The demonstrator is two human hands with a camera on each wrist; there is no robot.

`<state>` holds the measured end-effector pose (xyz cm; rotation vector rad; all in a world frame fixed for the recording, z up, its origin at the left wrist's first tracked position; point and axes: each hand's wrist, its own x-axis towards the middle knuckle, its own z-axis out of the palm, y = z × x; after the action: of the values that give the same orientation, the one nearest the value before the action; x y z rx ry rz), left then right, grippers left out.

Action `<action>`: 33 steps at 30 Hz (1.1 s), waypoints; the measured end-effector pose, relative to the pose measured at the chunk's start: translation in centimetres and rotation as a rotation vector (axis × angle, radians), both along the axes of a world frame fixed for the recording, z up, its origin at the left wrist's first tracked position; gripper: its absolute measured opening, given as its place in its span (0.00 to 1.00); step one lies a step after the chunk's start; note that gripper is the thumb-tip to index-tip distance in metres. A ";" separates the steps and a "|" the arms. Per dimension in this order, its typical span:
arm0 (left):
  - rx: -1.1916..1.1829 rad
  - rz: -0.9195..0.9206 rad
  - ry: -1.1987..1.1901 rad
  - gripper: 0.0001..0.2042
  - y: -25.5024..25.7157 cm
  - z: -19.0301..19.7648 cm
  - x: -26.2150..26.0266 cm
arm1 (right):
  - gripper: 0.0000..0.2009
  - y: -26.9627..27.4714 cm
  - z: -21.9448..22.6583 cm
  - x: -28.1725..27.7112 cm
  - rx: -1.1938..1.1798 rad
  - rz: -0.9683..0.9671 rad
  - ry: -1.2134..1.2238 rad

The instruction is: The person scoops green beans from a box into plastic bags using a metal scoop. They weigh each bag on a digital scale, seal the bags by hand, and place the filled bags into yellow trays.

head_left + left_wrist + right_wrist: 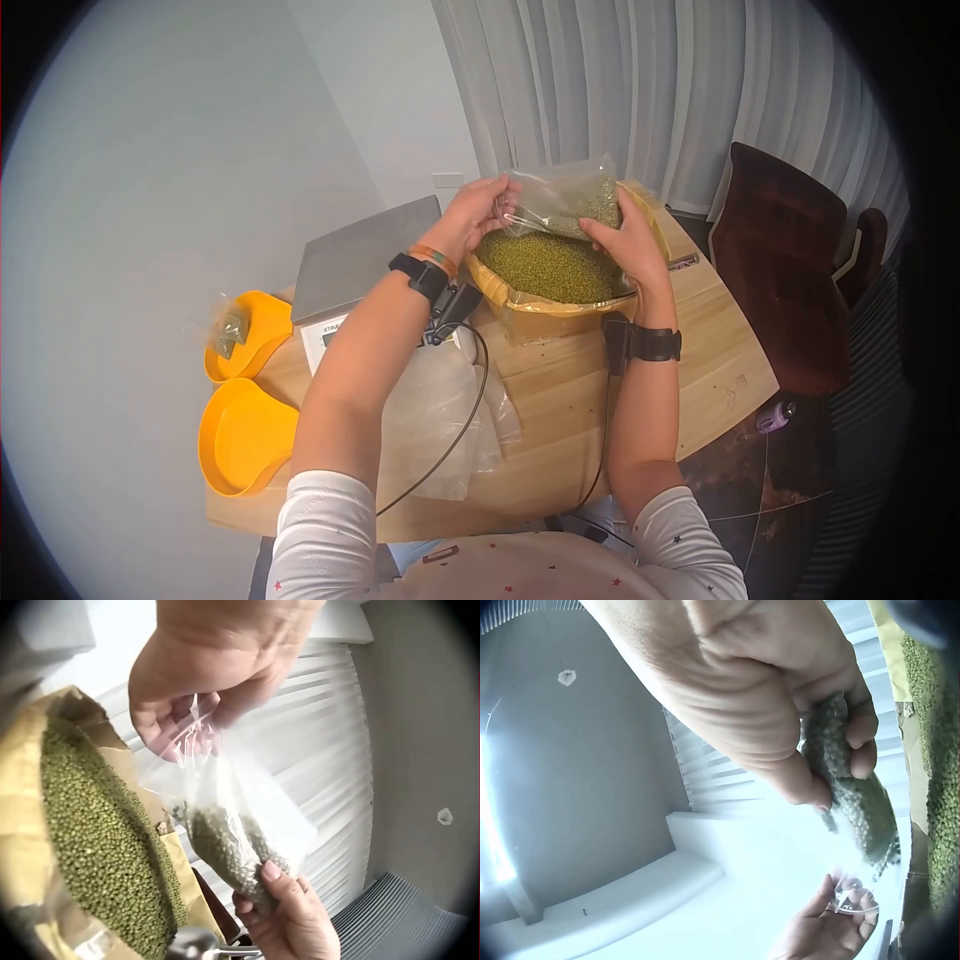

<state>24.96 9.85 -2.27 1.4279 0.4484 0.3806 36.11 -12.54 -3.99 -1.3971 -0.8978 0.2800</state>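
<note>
A clear plastic bag (560, 200) partly filled with green beans is held on its side above a large paper-lined sack of green beans (545, 268). My left hand (480, 212) pinches the gathered, bean-free end of the bag; in the left wrist view its fingers (169, 724) curl round the plastic. At the bag's filled end my right hand (630, 240) grips the beans through the plastic, thumb on one side and fingers on the other, as the right wrist view also shows around the filled part (855, 802).
A scale (365, 255) stands left of the sack. Two orange scoop trays (245, 437) lie at the table's left, the farther one with a small filled bag (232, 332). Empty plastic bags (435, 430) lie in front. A metal scoop (196, 943) rests by the sack. A brown chair (780, 270) stands right.
</note>
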 end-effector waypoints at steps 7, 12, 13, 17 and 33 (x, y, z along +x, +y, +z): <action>-0.052 0.049 0.068 0.16 -0.8 -1.6 0.4 | 0.23 0.4 -0.8 0.5 0.039 -0.124 -0.304; -0.075 -0.011 0.088 0.16 -1.4 -2.8 0.3 | 0.20 -0.5 0.3 0.1 0.043 -0.189 -0.348; -0.086 -0.028 0.096 0.17 -1.8 -2.9 0.3 | 0.18 -0.8 0.5 0.0 0.041 -0.204 -0.348; -0.127 -0.053 0.113 0.16 -3.2 -3.4 0.6 | 0.17 -1.8 1.6 -0.5 0.020 -0.279 -0.382; -0.380 -0.041 0.045 0.11 -5.6 -5.0 2.1 | 0.21 -4.5 3.0 -0.6 0.056 -0.331 -0.281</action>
<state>27.04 4.21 -7.29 1.0756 0.4980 0.2163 35.53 -17.00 -1.00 -1.5292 -0.8758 -0.1959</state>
